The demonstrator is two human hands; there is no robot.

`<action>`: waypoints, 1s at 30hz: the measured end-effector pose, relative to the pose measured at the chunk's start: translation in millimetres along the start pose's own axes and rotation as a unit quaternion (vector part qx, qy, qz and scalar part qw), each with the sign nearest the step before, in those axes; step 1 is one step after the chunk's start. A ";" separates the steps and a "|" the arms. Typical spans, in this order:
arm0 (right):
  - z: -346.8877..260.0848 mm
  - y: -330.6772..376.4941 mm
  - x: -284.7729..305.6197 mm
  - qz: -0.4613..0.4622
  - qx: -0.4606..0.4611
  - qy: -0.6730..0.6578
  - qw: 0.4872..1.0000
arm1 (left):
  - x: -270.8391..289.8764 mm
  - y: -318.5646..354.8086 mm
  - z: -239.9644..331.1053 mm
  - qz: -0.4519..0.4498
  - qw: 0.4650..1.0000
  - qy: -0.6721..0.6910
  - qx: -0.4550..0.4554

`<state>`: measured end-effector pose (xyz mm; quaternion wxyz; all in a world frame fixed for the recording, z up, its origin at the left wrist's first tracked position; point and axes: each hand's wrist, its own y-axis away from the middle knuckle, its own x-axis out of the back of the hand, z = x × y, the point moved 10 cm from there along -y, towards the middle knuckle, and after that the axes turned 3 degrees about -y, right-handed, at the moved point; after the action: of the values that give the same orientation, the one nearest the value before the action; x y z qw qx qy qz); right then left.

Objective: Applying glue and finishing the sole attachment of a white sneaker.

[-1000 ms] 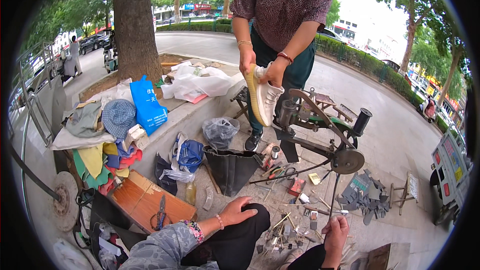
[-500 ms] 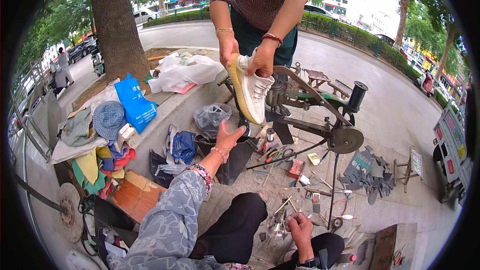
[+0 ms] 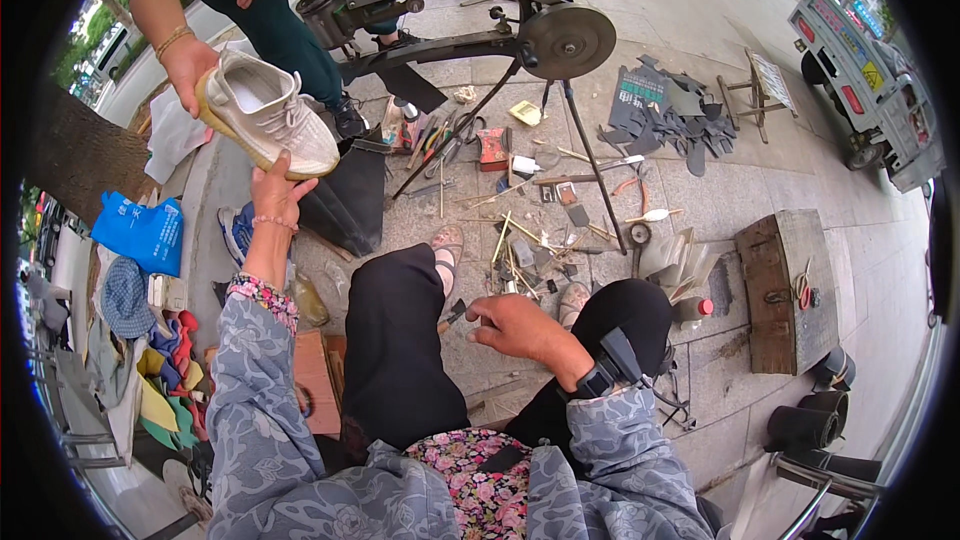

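Note:
A cream lace-up sneaker [image 3: 275, 120] with a yellowish sole edge is held out at the upper left, its toe pointing toward me. Another person's hand [image 3: 187, 72] grips it at the heel. My left hand [image 3: 272, 195] has reached the toe and holds it by the sole edge; part of its grip is hidden. Over my lap, near the right knee, my right hand [image 3: 525, 328] is loosely bent, thumb and forefinger apart, with nothing visible in it. Just left of it, a small dark-bladed tool [image 3: 455, 312] lies low between my legs.
Ahead stands a hand-cranked sewing machine [image 3: 450, 20] on thin legs. Tools, sticks and scraps [image 3: 530, 250] litter the paving. A wooden box [image 3: 790, 290] with scissors sits right, black rubber pieces [image 3: 670, 110] beyond. Bags and cloths [image 3: 140, 230] lie left.
My view has swung down and to the right. My left hand, apart from the sneaker before, now meets its toe. The other person's second hand has let go. My right hand has lifted off the knee.

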<state>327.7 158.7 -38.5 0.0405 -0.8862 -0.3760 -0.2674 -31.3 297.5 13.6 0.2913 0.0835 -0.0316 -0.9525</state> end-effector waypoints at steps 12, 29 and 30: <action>-17.6 16.5 3.1 0.007 0.028 -0.065 0.997 | 80.7 203.2 -3.2 -0.165 0.969 0.182 0.012; 50.8 69.4 7.8 0.171 -0.058 -0.627 0.758 | -83.4 325.7 -51.6 -0.346 0.819 -0.438 -0.135; 47.7 71.8 8.2 0.171 -0.065 -0.643 0.744 | -83.4 323.7 -50.5 -0.327 0.823 -0.439 -0.151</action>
<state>403.0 125.7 -65.8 -0.2233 -0.8979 -0.1370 0.3538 223.6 75.6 10.9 -0.0729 -0.3832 0.0175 -0.9206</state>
